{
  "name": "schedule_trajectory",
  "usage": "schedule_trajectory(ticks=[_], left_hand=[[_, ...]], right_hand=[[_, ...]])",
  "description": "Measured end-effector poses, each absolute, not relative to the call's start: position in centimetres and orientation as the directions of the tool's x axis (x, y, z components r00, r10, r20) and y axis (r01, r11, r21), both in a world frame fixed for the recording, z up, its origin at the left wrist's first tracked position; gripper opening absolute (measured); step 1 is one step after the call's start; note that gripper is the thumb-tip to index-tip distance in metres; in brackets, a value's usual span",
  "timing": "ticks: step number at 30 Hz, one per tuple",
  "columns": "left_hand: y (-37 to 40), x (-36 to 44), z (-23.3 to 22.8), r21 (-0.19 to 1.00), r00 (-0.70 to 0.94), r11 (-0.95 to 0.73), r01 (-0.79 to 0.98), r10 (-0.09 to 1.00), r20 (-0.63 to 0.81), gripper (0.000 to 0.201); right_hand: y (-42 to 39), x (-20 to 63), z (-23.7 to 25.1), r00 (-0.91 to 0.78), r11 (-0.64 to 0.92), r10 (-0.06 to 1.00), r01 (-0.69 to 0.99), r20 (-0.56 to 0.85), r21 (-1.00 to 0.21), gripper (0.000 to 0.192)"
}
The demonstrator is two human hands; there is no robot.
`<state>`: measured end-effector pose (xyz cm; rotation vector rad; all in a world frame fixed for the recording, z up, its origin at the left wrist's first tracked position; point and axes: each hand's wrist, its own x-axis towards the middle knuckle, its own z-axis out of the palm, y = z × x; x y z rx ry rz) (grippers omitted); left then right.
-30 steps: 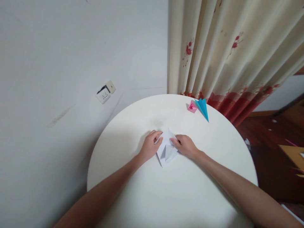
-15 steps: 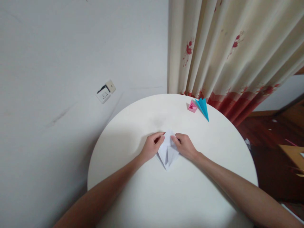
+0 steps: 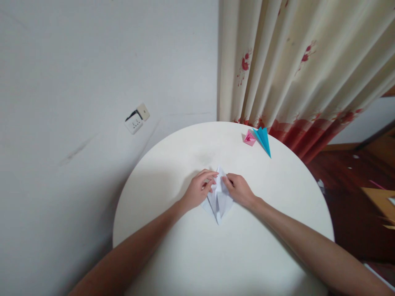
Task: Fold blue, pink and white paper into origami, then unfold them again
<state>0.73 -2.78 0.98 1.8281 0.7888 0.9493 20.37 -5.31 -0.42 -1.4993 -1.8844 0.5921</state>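
A folded white paper (image 3: 218, 202) lies on the round white table (image 3: 234, 255), its point aimed toward me. My left hand (image 3: 197, 191) presses on its left flap with fingers curled over the top edge. My right hand (image 3: 239, 190) pinches the right flap close to the centre crease. Both hands meet near the paper's upper tip, which they partly hide.
A small pink folded paper (image 3: 249, 138) and a blue folded paper (image 3: 263, 140) sit at the table's far edge by a cream curtain (image 3: 293, 65) with red flowers. A wall socket (image 3: 137, 118) is on the white wall. Wooden floor (image 3: 354, 197) lies to the right.
The white paper's side flaps have been folded inward, making it narrower and more pointed. Both hands have moved closer together at its upper part.
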Motion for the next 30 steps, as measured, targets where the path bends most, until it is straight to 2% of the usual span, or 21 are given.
schedule_trajectory(ticks=[5, 9, 13, 17, 23, 27, 30], left_hand=[[-2.7, 0.5, 0.9, 0.795, 0.6, -0.527, 0.301, 0.752, 0.272, 0.034], [-2.4, 0.3, 0.6, 0.624, 0.67, -0.662, 0.416, 0.687, 0.282, 0.044], [-2.2, 0.0, 0.5, 0.515, 0.738, -0.743, 0.427, 0.616, 0.277, 0.05], [-2.2, -0.2, 0.5, 0.498, 0.802, -0.78, 0.378, 0.545, 0.245, 0.045], [-2.4, -0.1, 0.7, 0.593, 0.776, -0.685, 0.424, 0.612, 0.153, 0.039], [-2.4, -0.1, 1.0, 0.622, 0.789, -0.667, 0.411, 0.601, 0.124, 0.038], [-2.4, -0.2, 1.2, 0.647, 0.787, -0.646, 0.404, 0.607, 0.114, 0.037]], right_hand=[[-5.3, 20.6, 0.1, -0.148, 0.241, 0.971, 0.597, 0.19, -0.765, 0.039], [-5.1, 21.3, 0.3, -0.108, 0.198, 0.98, 0.516, 0.167, -0.833, 0.04], [-4.7, 22.1, 0.0, -0.093, 0.197, 0.98, 0.486, 0.173, -0.852, 0.035], [-4.5, 22.8, -0.3, -0.084, 0.158, 0.987, 0.52, 0.134, -0.84, 0.036], [-4.7, 23.1, -0.7, -0.2, 0.184, 0.976, 0.544, 0.086, -0.819, 0.053], [-4.6, 23.3, -0.1, -0.214, 0.177, 0.973, 0.481, 0.081, -0.859, 0.043], [-4.7, 24.4, 1.6, -0.348, 0.178, 0.936, 0.357, 0.047, -0.917, 0.036]])
